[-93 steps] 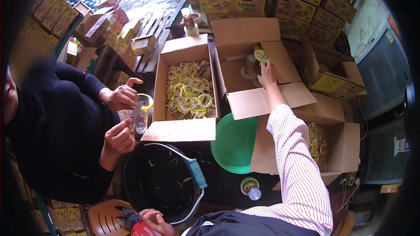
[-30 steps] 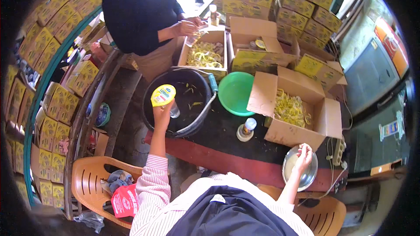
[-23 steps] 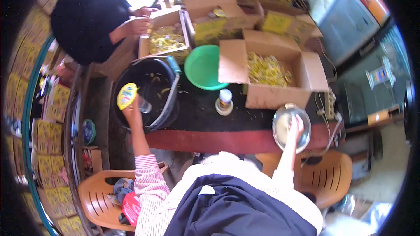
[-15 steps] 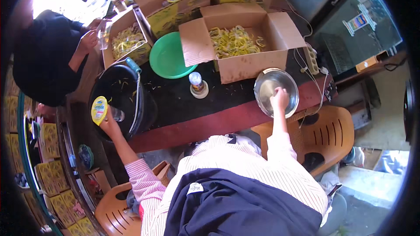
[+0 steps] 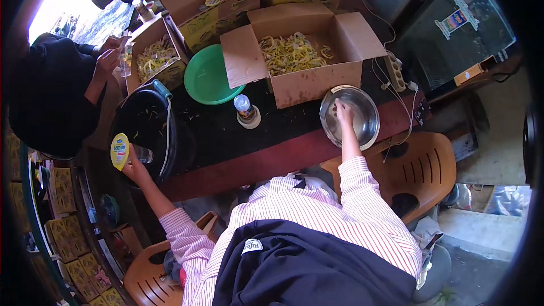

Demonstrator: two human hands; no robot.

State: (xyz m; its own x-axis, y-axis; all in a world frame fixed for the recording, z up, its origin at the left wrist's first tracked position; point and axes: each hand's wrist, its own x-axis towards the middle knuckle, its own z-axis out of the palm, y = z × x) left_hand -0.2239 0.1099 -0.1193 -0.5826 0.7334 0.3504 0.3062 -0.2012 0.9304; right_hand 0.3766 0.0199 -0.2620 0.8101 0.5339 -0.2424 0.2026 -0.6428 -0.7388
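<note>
My left hand (image 5: 132,165) is closed around a clear plastic cup (image 5: 146,155) lying sideways, whose yellow oval lid (image 5: 120,152) faces up beside my fingers. The cup is over the near part of a black bucket (image 5: 184,150) with a pale handle. On the right, my right hand (image 5: 344,115) reaches into a shiny metal bowl (image 5: 367,124) near the table's front edge. Its fingers are drawn together, and what they hold, if anything, is too small to make out. Between my hands, a small jar (image 5: 243,103) stands on a white round base.
A green basin (image 5: 198,92) sits behind the bucket. An open cardboard box (image 5: 317,89) holds yellow strips (image 5: 294,54); a second box (image 5: 179,77) of strips stands left. There, a person in black (image 5: 54,90) holds a clear plastic piece (image 5: 126,62). A power strip (image 5: 395,71) trails cables on the right.
My right hand has moved left and farther into the metal bowl. My left hand still grips the cup over the bucket. The whole view has shifted slightly.
</note>
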